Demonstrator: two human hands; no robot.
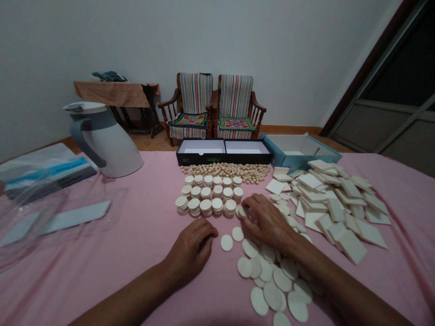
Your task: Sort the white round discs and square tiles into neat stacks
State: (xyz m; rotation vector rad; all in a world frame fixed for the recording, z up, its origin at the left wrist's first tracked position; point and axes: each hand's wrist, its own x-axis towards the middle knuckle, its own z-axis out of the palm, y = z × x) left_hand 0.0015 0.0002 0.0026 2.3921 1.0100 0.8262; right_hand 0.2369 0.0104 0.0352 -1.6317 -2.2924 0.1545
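Rows of short stacks of round white discs [205, 206] stand in the middle of a pink-covered table. At the right end of the nearest row, my right hand [267, 219] has its fingers closed on white discs [242, 211]; how many it grips is hidden. My left hand [193, 244] lies just in front of the stacks with its fingers curled, and no object shows in it. Two loose discs [227, 242] lie flat between the hands. Under and in front of my right forearm spreads a heap of loose discs [273, 294].
Small wooden beads [227, 171] lie behind the stacks, before a black two-part box [204, 158]. A blue box [288, 158] and piled white square tiles [340, 199] are at right. At left stand a white jug [118, 149], a blue-and-grey carton [50, 179] and clear plastic packaging [84, 217].
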